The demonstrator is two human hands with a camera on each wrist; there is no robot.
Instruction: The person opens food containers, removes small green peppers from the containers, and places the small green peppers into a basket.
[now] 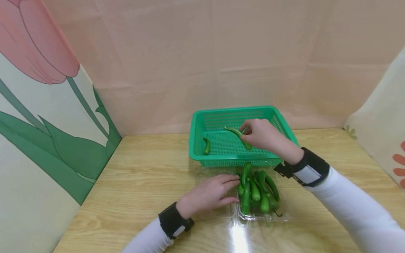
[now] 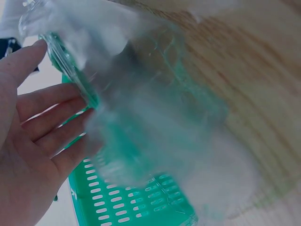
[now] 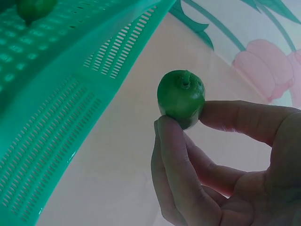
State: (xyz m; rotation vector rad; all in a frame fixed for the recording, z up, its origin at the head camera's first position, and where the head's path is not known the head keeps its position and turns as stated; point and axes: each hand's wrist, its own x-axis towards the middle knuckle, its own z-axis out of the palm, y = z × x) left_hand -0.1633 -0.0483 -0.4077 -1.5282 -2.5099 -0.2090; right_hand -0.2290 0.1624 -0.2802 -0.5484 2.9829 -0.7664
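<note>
Over the green basket (image 1: pixel 234 157), my right hand (image 1: pixel 261 135) pinches a curved green chili pepper (image 1: pixel 233 131) between thumb and fingers. The right wrist view shows this chili pepper (image 3: pixel 181 96) end-on, at the fingertips. Another green chili pepper (image 1: pixel 206 146) lies on the basket floor at its left. My left hand (image 1: pixel 210 195), fingers extended, rests at the left side of a clear plastic container (image 1: pixel 248 218) heaped with several green chili peppers (image 1: pixel 255 191). In the left wrist view those fingers touch the container's clear edge (image 2: pixel 70 66).
Both things stand on a wood-grain table (image 1: pixel 142 182), the basket just behind the container. A pink cloth backdrop (image 1: pixel 202 52) hangs behind the basket. Flower-printed panels rise at the left (image 1: pixel 63 116) and right (image 1: pixel 379 116).
</note>
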